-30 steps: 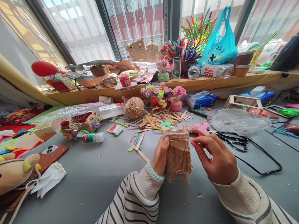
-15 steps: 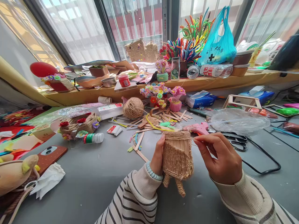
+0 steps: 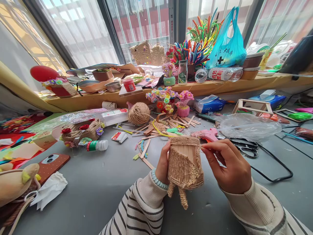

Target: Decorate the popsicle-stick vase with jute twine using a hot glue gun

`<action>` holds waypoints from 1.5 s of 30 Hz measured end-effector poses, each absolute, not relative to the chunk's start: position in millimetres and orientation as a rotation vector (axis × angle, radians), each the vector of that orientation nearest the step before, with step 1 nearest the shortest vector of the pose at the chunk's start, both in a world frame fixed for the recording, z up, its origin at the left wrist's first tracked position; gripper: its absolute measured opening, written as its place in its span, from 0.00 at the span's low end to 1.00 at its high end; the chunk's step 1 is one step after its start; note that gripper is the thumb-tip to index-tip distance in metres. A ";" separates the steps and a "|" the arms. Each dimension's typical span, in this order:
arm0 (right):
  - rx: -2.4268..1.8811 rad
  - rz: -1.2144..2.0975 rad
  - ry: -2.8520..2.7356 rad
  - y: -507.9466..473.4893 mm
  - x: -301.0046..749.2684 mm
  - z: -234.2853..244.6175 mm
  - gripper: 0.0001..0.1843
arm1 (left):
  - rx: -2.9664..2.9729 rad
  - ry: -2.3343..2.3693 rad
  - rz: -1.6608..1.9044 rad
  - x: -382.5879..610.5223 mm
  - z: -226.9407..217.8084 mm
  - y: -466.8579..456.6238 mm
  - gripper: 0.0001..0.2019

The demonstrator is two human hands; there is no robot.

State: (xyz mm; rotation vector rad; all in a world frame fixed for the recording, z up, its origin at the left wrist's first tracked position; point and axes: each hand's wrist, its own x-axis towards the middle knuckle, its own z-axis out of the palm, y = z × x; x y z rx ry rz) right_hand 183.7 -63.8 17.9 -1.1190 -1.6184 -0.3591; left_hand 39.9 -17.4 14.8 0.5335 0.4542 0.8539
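Note:
My left hand (image 3: 163, 164) grips the left side of a small craft-stick piece wrapped in twine (image 3: 186, 166). Bare wooden sticks show across its upper middle, with twine rows above and below, and two twine-wrapped legs hang from its lower end. At its upper right edge, my right hand (image 3: 228, 164) pinches a thin strand, apparently twine, between thumb and fingers. Behind the piece lies a pink glue gun (image 3: 207, 134), partly hidden by my right hand. A ball of twine (image 3: 139, 113) sits farther back on the grey table (image 3: 97, 195).
Loose craft sticks (image 3: 156, 129) are scattered beyond my hands. Black scissors (image 3: 246, 150) and a black cable (image 3: 281, 179) lie to the right. On the left are a plastic bottle (image 3: 97, 145), a phone (image 3: 52, 164) and a crumpled tissue (image 3: 50, 191). A cluttered ledge (image 3: 97, 101) runs along the windows.
The twine-wrapped piece has turned slightly in my left hand, so its right side edge shows more and its legs have shifted left. My right hand stays pinched close beside it.

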 end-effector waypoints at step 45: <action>-0.990 -0.402 -1.741 -68.7 186.1 25.1 0.19 | 0.425 0.342 0.543 30.6 20.5 -16.3 0.33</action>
